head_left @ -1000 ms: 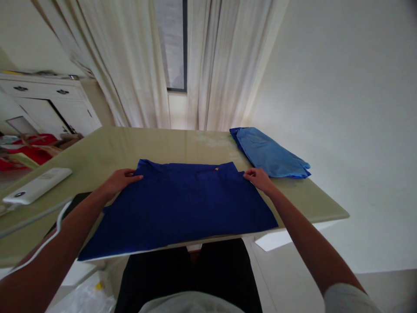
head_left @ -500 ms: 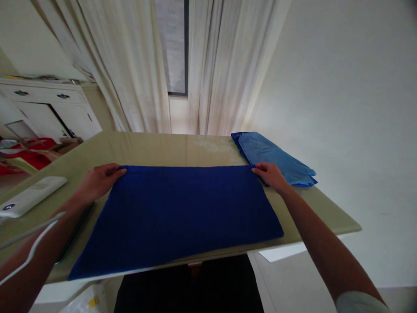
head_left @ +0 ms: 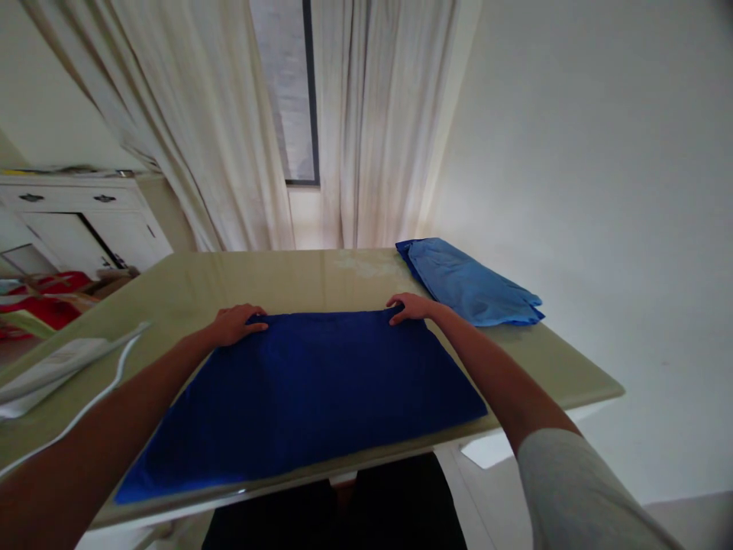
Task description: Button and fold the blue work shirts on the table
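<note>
A dark blue cloth (head_left: 321, 389) lies spread on the table in front of me, its near edge close to the table's front edge. My left hand (head_left: 236, 325) grips the far left part of its far edge, with the thumb over the top and the fingertips partly hidden. On the far right corner, my right hand (head_left: 408, 307) holds the same edge between thumb and fingers. Just beyond my right hand lies a folded pile of light blue and dark blue fabric (head_left: 466, 283).
The pale table (head_left: 275, 279) has a white device (head_left: 51, 374) on its left side, with a white cable (head_left: 117, 374) near my left forearm. Behind are curtains (head_left: 200, 137) and a white cabinet (head_left: 85, 221). A wall (head_left: 573, 191) stands on the right.
My hands have come closer together along the cloth's far edge, the left going right and the right going left. That edge now looks shorter, and the view has shifted slightly.
</note>
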Tool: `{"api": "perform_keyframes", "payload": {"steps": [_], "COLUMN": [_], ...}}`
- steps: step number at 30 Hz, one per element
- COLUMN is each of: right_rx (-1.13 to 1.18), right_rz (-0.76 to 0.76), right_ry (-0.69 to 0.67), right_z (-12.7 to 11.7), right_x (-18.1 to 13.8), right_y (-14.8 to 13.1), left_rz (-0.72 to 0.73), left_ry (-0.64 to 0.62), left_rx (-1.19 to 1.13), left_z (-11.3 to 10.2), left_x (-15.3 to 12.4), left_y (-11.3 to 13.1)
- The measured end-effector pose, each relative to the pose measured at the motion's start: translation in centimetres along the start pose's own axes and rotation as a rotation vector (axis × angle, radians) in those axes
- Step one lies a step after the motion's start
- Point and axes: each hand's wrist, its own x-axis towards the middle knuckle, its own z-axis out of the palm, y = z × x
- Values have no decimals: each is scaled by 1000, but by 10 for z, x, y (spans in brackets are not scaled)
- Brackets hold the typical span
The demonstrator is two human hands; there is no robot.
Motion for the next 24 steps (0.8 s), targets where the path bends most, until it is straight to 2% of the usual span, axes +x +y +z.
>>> {"api": "perform_keyframes", "payload": {"steps": [4, 6, 9, 11, 14, 18, 21, 24], "right_rx": [-72, -102, -142, -184, -251, -274, -252, -237], "right_rz": [-22, -67, -211, -290, -240, -104, -62, -36], "right_ry": [23, 91, 174, 159, 79, -5, -22, -28], "right_z": [0, 1, 1, 2, 5, 9, 7, 3], "right_x": [-10, -17, -26, -29, -32, -33, -34, -34], "right_y": [8, 12, 14, 11, 4, -4, -7, -9], "left_rz": [126, 200, 258, 290, 327, 255, 153, 104], "left_ry": [119, 125, 98, 107, 110, 84, 54, 85], "left_rx": [-98, -137, -92, -35, -10, -71, -73, -61], "left_z": [4, 7, 10, 10, 7, 2, -2, -7], "left_x": [-1, -3, -5, -5, -4, -3, -2, 0], "left_y": [-15, -24, -37, -44, -50, -50, -47, -41]}}
